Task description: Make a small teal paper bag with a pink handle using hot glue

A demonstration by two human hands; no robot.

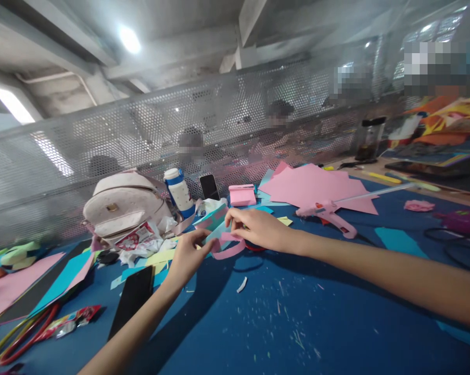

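No legible text, number or sign. The red-and-white wrapper (134,240) left of the left hand (188,256) carries print too blurred to read; the bottle (179,192) behind that hand bears a label without readable characters.

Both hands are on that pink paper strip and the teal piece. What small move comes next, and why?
Probably press the loose end of the pink strip down against the teal paper piece. The left hand pinches the strip's near end, the right hand holds the piece from above, and the strip curls away in an open loop, not yet flat. The pink glue gun lies just beyond.
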